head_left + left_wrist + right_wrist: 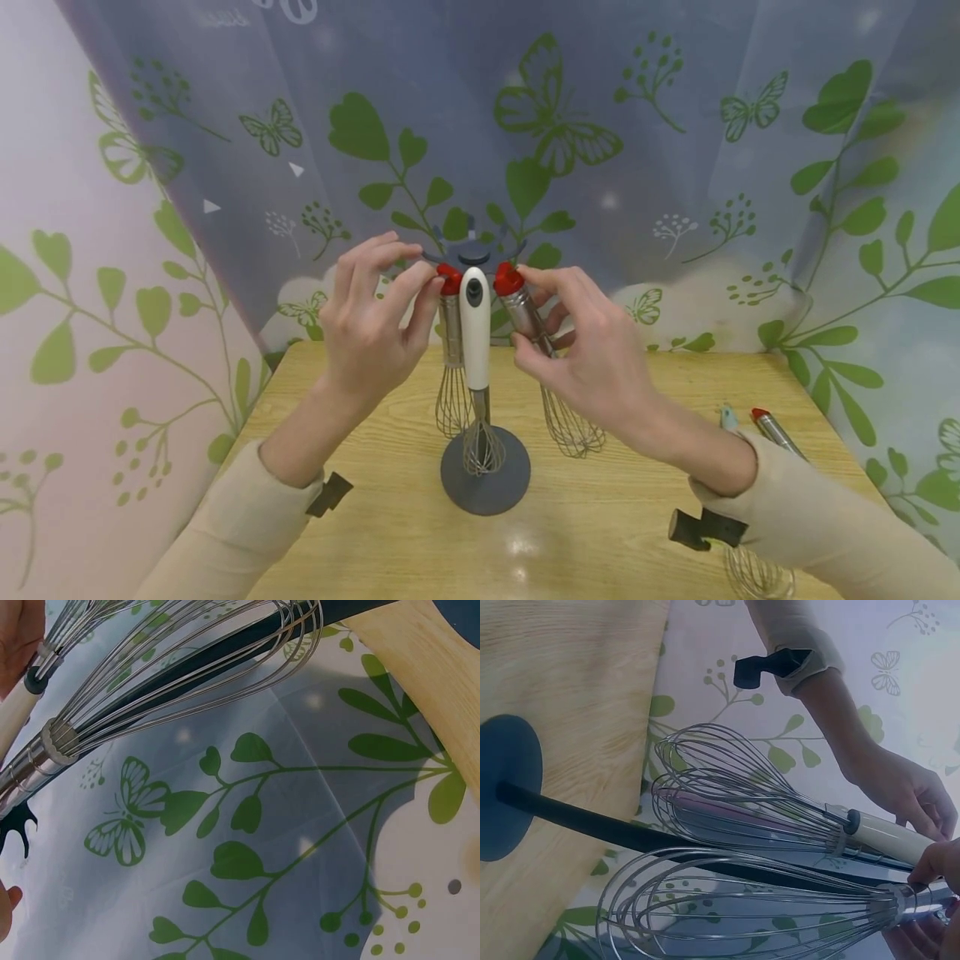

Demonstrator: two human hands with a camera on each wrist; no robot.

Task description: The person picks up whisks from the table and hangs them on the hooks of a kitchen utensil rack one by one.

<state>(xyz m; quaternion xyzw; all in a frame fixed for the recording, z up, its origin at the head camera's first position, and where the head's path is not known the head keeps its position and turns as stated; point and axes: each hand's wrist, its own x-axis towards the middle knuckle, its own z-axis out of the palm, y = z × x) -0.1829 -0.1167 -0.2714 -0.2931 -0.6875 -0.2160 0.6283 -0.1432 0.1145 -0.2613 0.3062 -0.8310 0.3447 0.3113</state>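
Note:
A dark stand (517, 483) with a round base, thin pole and hooks at the top stands on the table. A white-handled whisk (476, 333) hangs upright at its front, wires down. My left hand (375, 308) pinches the red end of a steel-handled whisk (452, 333) that hangs left of the white handle. My right hand (592, 342) grips another steel whisk (522, 312) near its red end, thumb and fingers round the handle. This one tilts, its wires (735, 900) pointing down and outward to the right. The red ends of both whisks are close by the stand's hooks (474, 250).
On the right of the wooden table (360, 542) lies one more red-ended whisk (776, 429), partly hidden under my right forearm. A small light-blue object (727, 417) lies beside it. Curtains (450, 67) with green leaves and butterflies close off the back and sides.

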